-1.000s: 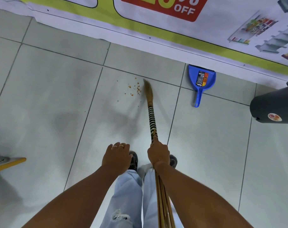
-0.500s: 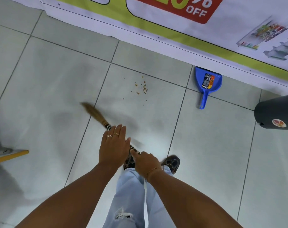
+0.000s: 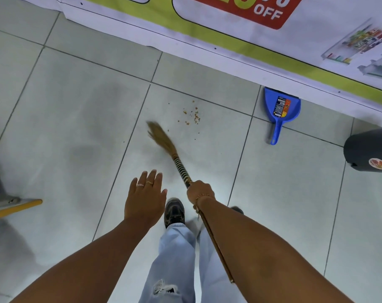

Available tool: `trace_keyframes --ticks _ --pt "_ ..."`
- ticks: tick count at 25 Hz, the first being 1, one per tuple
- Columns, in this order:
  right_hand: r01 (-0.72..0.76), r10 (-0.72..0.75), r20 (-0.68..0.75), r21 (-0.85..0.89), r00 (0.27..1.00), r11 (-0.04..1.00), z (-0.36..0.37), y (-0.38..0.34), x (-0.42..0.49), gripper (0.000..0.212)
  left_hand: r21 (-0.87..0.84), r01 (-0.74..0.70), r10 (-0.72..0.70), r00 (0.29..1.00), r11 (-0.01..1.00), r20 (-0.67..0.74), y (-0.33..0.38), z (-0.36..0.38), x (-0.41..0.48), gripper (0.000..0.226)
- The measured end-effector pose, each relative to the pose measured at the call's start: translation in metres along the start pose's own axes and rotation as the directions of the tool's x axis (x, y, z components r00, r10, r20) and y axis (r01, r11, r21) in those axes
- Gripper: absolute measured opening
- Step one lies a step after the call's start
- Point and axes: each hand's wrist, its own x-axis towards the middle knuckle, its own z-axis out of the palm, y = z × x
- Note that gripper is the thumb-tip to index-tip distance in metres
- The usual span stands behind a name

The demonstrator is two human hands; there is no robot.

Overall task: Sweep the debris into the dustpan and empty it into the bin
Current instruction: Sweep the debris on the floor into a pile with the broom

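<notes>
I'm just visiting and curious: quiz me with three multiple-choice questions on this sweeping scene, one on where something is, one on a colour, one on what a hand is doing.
1. Where does the dustpan lie?
A. Against the banner's foot
B. Inside the bin
C. In the left hand

2. What colour is the dustpan?
A. Red
B. Blue
C. Green

3. What is the left hand doing?
A. Gripping the broom
B. Lifting the bin
C. Open, holding nothing

Answers:
1 A: it lies flat on the tiles by the banner, away from the debris.
2 B: pan and handle are blue.
3 C: fingers spread; only the right hand grips the broom.
</notes>
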Motion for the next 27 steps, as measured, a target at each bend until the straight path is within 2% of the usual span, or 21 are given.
trace_keyframes --ticks 3,5,8,11,13,14,17,19,22,27 --pt "0.031 -0.032 -0.043 -0.039 0.999 0.999 -0.007 0.012 -0.006 0.035 -0.015 -0.024 0.024 0.999 1.0 -0.035 0.006 -0.007 0.005 0.048" --pt "0.158 -0.174 -0.094 -0.161 0.98 0.974 -0.002 0.022 -0.015 0.039 -0.027 -0.04 0.037 0.995 0.999 -0.097 0.008 -0.012 0.007 0.048" --pt "0.328 -0.348 -0.12 -0.16 0.93 0.931 0.017 0.029 -0.031 0.043 -0.052 -0.034 0.025 0.985 0.998 -0.169 0.005 -0.017 0.015 0.042" --pt "0.443 -0.451 0.046 -0.296 0.892 0.846 0.038 0.006 -0.031 0.045 -0.05 -0.021 0.011 0.982 0.998 -0.186 -0.004 -0.021 0.024 0.042" --pt "0.439 -0.416 0.142 -0.34 0.898 0.832 0.048 -0.019 -0.026 0.04 -0.05 -0.015 0.006 0.983 0.999 -0.184 -0.01 -0.02 0.028 0.041" --pt "0.395 -0.365 0.151 -0.324 0.919 0.86 0.05 -0.031 -0.022 0.036 -0.056 -0.006 -0.003 0.985 0.998 -0.173 -0.013 -0.018 0.029 0.043" --pt "0.193 -0.181 0.113 -0.111 0.977 0.975 0.038 -0.06 -0.005 0.037 -0.059 0.006 -0.015 0.987 0.998 -0.162 -0.019 -0.014 0.031 0.045" --pt "0.095 -0.104 0.102 0.09 0.989 0.991 0.021 -0.077 0.009 0.035 -0.043 -0.008 0.002 0.989 0.999 -0.149 -0.022 -0.014 0.034 0.051" --pt "-0.052 0.01 0.105 0.401 0.994 0.915 -0.01 -0.091 0.024 0.032 -0.018 -0.019 0.016 0.986 1.0 -0.165 -0.028 -0.016 0.039 0.042" --pt "-0.133 0.091 0.101 0.578 0.991 0.805 -0.03 -0.081 0.037 0.03 -0.014 -0.025 0.022 0.985 1.0 -0.17 -0.025 -0.022 0.046 0.041"
